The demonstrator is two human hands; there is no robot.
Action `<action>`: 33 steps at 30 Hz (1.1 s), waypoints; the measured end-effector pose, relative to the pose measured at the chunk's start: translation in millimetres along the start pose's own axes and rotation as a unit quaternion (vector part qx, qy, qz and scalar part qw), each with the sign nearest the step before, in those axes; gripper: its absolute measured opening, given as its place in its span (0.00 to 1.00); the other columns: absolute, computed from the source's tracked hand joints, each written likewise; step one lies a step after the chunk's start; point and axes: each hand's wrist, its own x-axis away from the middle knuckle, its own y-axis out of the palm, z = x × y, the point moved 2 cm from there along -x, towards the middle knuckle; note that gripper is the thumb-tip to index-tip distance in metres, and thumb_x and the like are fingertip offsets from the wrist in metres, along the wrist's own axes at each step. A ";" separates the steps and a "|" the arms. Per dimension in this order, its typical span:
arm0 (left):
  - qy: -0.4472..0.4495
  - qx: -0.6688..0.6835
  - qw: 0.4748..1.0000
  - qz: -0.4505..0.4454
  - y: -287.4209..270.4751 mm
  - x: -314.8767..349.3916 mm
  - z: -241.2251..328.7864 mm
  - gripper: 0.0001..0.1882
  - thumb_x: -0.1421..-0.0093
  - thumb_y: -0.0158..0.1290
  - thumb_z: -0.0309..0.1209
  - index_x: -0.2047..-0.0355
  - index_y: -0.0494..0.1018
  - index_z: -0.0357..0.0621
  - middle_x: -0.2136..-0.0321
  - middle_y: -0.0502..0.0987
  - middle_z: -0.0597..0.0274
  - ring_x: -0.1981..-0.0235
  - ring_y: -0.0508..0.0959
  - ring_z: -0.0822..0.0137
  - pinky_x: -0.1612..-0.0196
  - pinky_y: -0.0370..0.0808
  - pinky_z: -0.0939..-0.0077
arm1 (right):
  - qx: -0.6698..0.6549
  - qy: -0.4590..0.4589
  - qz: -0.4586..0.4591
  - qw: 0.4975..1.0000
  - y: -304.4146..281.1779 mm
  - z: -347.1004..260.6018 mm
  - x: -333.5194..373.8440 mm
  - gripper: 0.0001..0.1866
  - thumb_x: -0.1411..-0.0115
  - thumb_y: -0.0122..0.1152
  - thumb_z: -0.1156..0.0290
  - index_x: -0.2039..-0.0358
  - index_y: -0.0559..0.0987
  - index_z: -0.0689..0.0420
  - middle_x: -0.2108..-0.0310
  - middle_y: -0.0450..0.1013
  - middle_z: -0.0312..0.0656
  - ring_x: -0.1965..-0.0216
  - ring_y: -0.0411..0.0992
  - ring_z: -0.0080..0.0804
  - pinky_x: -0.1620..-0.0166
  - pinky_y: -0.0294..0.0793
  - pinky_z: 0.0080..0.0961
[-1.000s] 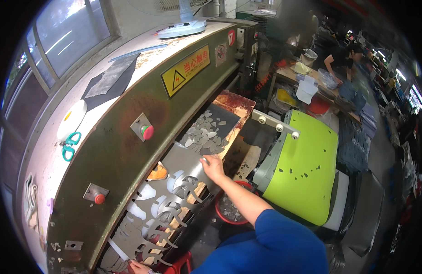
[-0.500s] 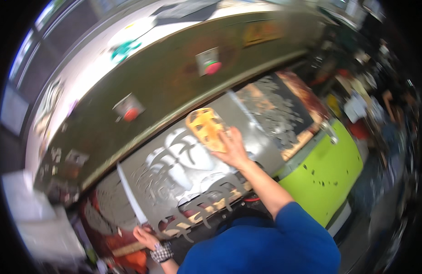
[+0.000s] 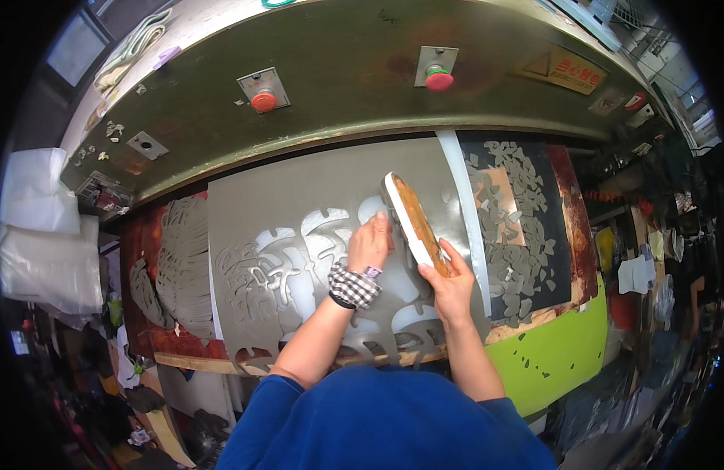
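My right hand (image 3: 452,286) is closed round the lower end of a sole-shaped cutting die (image 3: 421,227), orange-brown with a pale rim. The die is tilted up on its edge above a grey sheet (image 3: 307,180). Just left of it is my left hand (image 3: 368,244), its fingers folded together; whether they hold anything is hidden. A checked band circles that wrist. Curved openings are cut through the near part of the sheet, showing a whitish surface beneath and leaving thin strips between them.
A dark green machine beam (image 3: 338,102) with a red button (image 3: 265,100) and a pink button (image 3: 439,78) spans the far side. Grey scraps (image 3: 519,235) lie to the right and grey strips (image 3: 186,262) to the left. A lime-green panel (image 3: 554,360) stands at the near right.
My right hand has lifted the die from flat on the sheet and turned it on edge. My left hand has come from the near left edge to beside the die. The view has rotated.
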 end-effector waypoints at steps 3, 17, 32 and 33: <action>0.111 0.070 0.989 0.074 21.7 -11.5 3.4 0.27 0.30 0.36 0.47 0.70 0.73 0.35 0.77 0.78 0.50 0.81 0.78 0.60 0.74 0.74 0.66 | -0.043 0.016 -0.001 0.999 -7.8 4.6 -5.4 0.33 0.48 0.67 0.84 0.42 0.64 0.72 0.52 0.72 0.52 0.54 0.73 0.31 0.48 0.73 0.24; -0.026 0.074 0.979 0.189 -231.8 66.6 -105.4 0.20 0.31 0.44 0.42 0.68 0.73 0.36 0.78 0.71 0.71 0.80 0.66 0.81 0.78 0.63 0.84 | -0.443 0.068 0.096 0.889 -105.0 -10.1 9.2 0.31 0.33 0.49 0.56 0.37 0.58 0.63 0.39 0.58 0.58 0.40 0.56 0.66 0.36 0.55 0.63; 0.103 0.122 0.961 0.224 -220.3 118.5 -40.1 0.13 0.31 0.44 0.34 0.63 0.74 0.38 0.79 0.70 0.70 0.83 0.70 0.81 0.81 0.67 0.86 | 0.464 -0.202 0.423 0.752 -281.9 -14.3 22.2 0.33 0.47 0.71 0.59 0.45 0.73 0.62 0.49 0.74 0.48 0.56 0.74 0.34 0.53 0.72 0.28; 0.062 0.114 0.967 0.217 -214.3 113.2 -45.6 0.12 0.31 0.44 0.34 0.64 0.74 0.40 0.78 0.70 0.71 0.83 0.68 0.82 0.80 0.67 0.87 | 0.536 -0.163 0.421 0.713 -287.6 -8.1 23.3 0.34 0.48 0.72 0.58 0.44 0.72 0.62 0.48 0.73 0.49 0.53 0.74 0.36 0.52 0.71 0.28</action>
